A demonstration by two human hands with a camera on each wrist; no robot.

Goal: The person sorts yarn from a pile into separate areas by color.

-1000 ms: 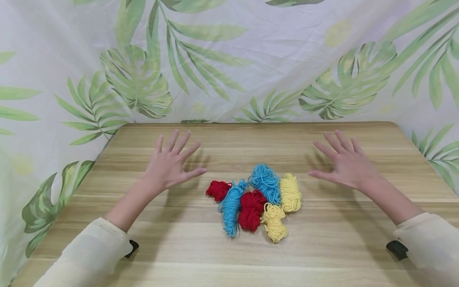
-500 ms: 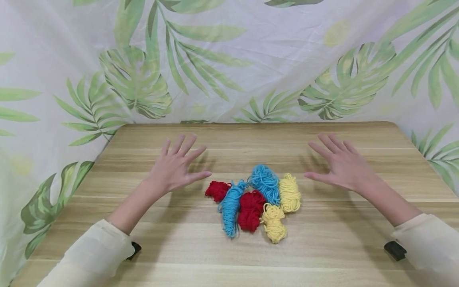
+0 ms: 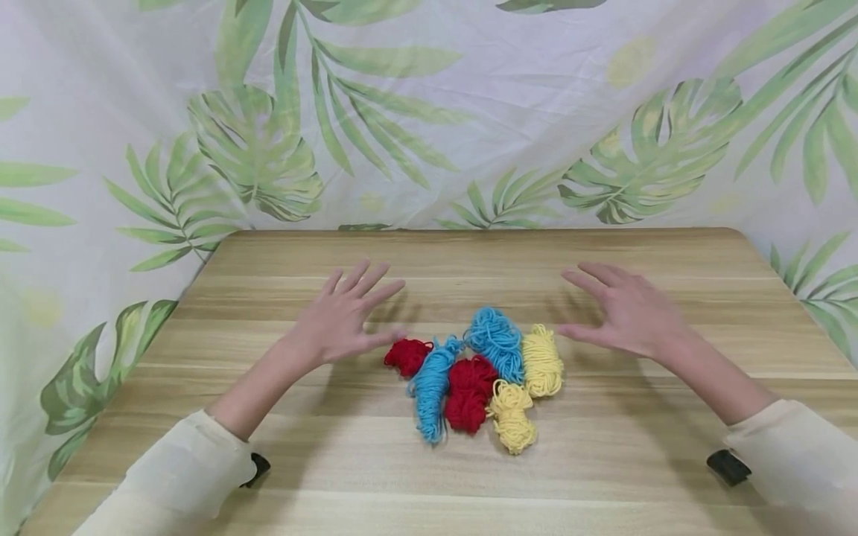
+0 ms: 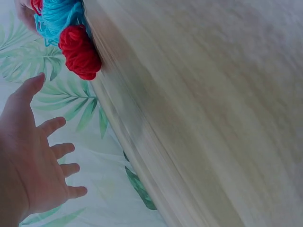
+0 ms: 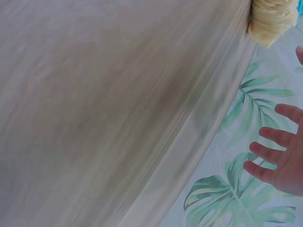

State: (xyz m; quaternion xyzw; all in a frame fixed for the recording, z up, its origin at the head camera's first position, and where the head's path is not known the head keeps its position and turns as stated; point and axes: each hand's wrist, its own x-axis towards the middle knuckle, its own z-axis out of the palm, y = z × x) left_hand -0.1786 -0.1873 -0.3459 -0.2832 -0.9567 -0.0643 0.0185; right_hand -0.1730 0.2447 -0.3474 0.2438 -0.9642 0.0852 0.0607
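Several small bundles of yarn lie close together on the wooden table (image 3: 375, 461). From the left in the head view come a small red bundle (image 3: 406, 356), a long blue one (image 3: 433, 391), a larger red one (image 3: 470, 394), a second blue one (image 3: 496, 342) and two yellow ones, one nearer (image 3: 513, 418) and one farther right (image 3: 542, 361). My left hand (image 3: 342, 320) hovers left of the pile, fingers spread, its thumb nearest the small red bundle. On the right, my right hand (image 3: 630, 316) hovers with fingers extended, thumb toward the farther yellow bundle. Both hands hold nothing.
A white cloth with green leaf prints (image 3: 429, 112) hangs behind the table's far edge. Dark objects, one by the left cuff (image 3: 256, 470) and one by the right cuff (image 3: 729, 467), show under the pale sleeves.
Both hands have moved inward toward the yarn and slightly nearer the person. The right hand's fingers have drawn closer together. The yarn bundles have stayed in place.
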